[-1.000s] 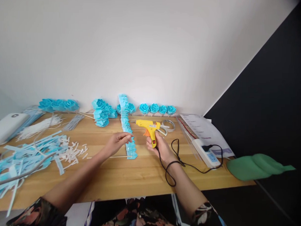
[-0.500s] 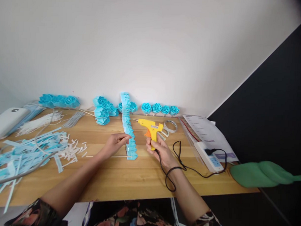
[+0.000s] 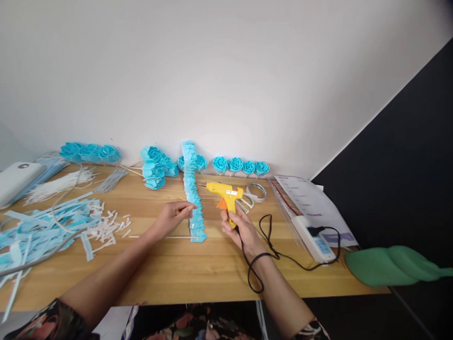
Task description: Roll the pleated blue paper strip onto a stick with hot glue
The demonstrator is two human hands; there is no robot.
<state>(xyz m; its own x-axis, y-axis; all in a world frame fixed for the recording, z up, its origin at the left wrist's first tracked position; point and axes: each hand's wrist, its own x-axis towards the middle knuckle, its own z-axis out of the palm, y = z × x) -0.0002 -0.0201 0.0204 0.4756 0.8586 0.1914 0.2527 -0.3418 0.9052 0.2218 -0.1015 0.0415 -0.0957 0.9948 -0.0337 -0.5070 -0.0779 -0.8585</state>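
Note:
My right hand point(image 3: 242, 230) grips a yellow glue gun point(image 3: 226, 191) by its handle, nozzle pointing left toward a pleated light-blue strip point(image 3: 192, 188). The strip runs lengthwise away from me, its far end overlapping the blue flowers at the back. At the strip's left edge is my left hand point(image 3: 173, 216), fingers curled and pinched together; whatever the fingertips hold, if anything, is hidden. Under my left wrist, a thin pale stick point(image 3: 153, 236) lies crosswise, its right end on the near end of the strip.
Blue flowers point(image 3: 235, 164) line the wall. Blue and white scraps point(image 3: 57, 233), white strips point(image 3: 62, 184) and a white device point(image 3: 14, 182) occupy the left. Tape point(image 3: 256, 192) and scissors point(image 3: 246, 200) lie behind the glue gun. A black cord point(image 3: 297, 262) runs to a power strip point(image 3: 313, 237) beside papers point(image 3: 310, 202).
The glue gun's nozzle has tipped slightly downward and shifted a little left, closer to the strip. My left hand stays almost where it was.

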